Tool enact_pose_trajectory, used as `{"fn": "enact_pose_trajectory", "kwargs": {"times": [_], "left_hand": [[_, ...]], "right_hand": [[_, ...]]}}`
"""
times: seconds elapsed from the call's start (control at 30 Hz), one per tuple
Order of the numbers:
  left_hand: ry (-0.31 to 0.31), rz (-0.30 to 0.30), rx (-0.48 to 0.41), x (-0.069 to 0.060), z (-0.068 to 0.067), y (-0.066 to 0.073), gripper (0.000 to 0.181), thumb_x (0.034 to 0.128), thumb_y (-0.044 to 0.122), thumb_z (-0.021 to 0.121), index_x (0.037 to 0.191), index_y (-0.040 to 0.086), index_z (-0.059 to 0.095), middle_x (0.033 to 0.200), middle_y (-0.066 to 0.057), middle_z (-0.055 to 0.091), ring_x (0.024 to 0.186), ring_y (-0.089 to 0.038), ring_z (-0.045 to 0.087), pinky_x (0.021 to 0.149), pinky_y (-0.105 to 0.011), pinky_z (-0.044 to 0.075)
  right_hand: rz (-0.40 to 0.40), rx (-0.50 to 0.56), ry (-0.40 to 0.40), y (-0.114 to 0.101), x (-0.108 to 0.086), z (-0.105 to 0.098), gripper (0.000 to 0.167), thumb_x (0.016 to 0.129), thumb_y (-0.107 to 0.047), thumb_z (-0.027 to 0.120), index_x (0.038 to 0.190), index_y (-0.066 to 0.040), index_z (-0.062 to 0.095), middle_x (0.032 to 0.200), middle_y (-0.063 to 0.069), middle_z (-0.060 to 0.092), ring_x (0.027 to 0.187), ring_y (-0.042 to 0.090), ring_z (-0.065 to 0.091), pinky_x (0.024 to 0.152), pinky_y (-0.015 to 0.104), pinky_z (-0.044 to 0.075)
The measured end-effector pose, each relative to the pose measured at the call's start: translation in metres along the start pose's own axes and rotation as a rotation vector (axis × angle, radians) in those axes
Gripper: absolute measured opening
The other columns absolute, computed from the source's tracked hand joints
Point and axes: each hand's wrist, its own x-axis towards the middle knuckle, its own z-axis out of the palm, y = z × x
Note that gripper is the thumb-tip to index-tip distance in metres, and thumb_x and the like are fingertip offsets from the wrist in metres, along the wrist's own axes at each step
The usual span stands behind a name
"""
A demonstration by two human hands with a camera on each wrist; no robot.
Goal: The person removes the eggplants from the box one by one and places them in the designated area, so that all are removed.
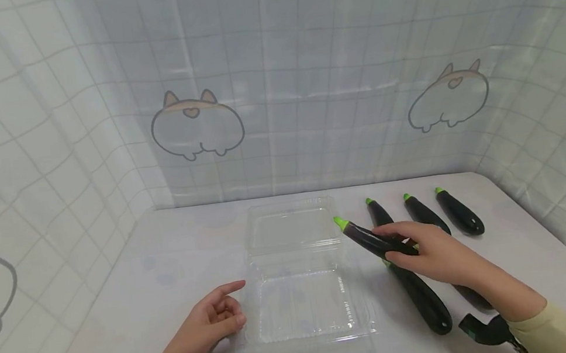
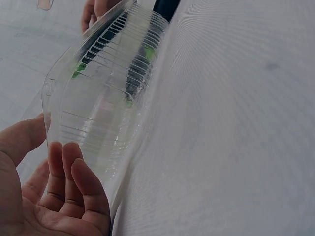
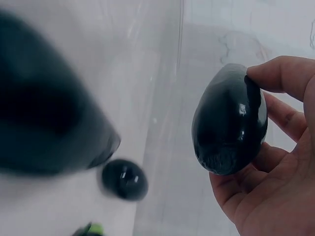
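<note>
My right hand (image 1: 427,250) pinches a dark eggplant (image 1: 367,240) with a bright green stem end, holding it above the table near the right side of a clear plastic clamshell box (image 1: 304,306). In the right wrist view, thumb and fingers surround the rounded end of this eggplant (image 3: 229,123). The box lies opened flat, its lid (image 1: 292,228) toward the back. My left hand (image 1: 210,321) is beside the box's left edge, index finger extended and the other fingers loosely bent. Seen from the left wrist, its fingertips (image 2: 55,147) are at the clear rim.
Several more eggplants lie on the right of the table, among them one at the front (image 1: 422,300) and one at the far right (image 1: 459,211). A black device (image 1: 487,329) shows beside the right sleeve. A grid-patterned curtain (image 1: 298,80) encloses the table.
</note>
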Motion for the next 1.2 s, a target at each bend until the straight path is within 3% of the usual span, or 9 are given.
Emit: {"fn": "enact_pose_trajectory", "kwargs": {"times": [0.37,0.53,0.8,0.97,1.2], "left_hand": [[-0.009,-0.004,-0.001,0.000,0.001,0.000,0.066,0.0934,0.009,0.068,0.150,0.003,0.035,0.099,-0.011,0.055,0.082,-0.014,0.055,0.069,-0.025,0.048],[-0.010,0.004,-0.003,0.000,0.001,-0.001,0.065,0.0935,0.008,0.068,0.149,0.002,0.035,0.100,-0.011,0.055,0.082,-0.014,0.055,0.069,-0.025,0.048],[-0.011,0.013,-0.008,0.000,0.000,-0.003,0.065,0.0932,0.007,0.068,0.149,0.001,0.034,0.099,-0.011,0.055,0.081,-0.013,0.055,0.068,-0.024,0.048],[-0.012,0.024,-0.006,0.000,-0.001,-0.003,0.065,0.0932,0.007,0.068,0.149,0.001,0.035,0.099,-0.011,0.055,0.080,-0.013,0.055,0.067,-0.024,0.048],[-0.014,0.026,-0.003,0.000,-0.002,-0.003,0.066,0.0930,0.006,0.068,0.149,0.000,0.034,0.099,-0.012,0.055,0.080,-0.013,0.055,0.067,-0.024,0.047]], "right_hand": [[0.119,-0.036,0.063,0.027,-0.030,-0.016,0.043,0.094,-0.033,0.069,0.134,-0.020,0.060,0.129,-0.003,0.061,0.106,0.013,0.062,0.083,0.032,0.052],[0.167,-0.051,0.081,0.037,-0.041,-0.023,0.044,0.095,-0.032,0.069,0.135,-0.019,0.060,0.124,0.001,0.063,0.101,0.014,0.062,0.079,0.030,0.052],[0.218,-0.058,0.131,0.060,-0.063,-0.033,0.044,0.094,-0.028,0.071,0.135,-0.018,0.059,0.124,0.006,0.064,0.097,0.003,0.059,0.073,0.024,0.050],[0.284,-0.031,0.132,0.072,-0.076,-0.037,0.046,0.094,-0.031,0.070,0.137,-0.020,0.057,0.124,0.009,0.063,0.092,0.002,0.061,0.069,0.026,0.051],[0.359,0.018,0.135,0.092,-0.094,-0.043,0.052,0.095,-0.032,0.068,0.141,-0.013,0.052,0.124,0.016,0.063,0.090,-0.007,0.058,0.065,0.027,0.053]]}}
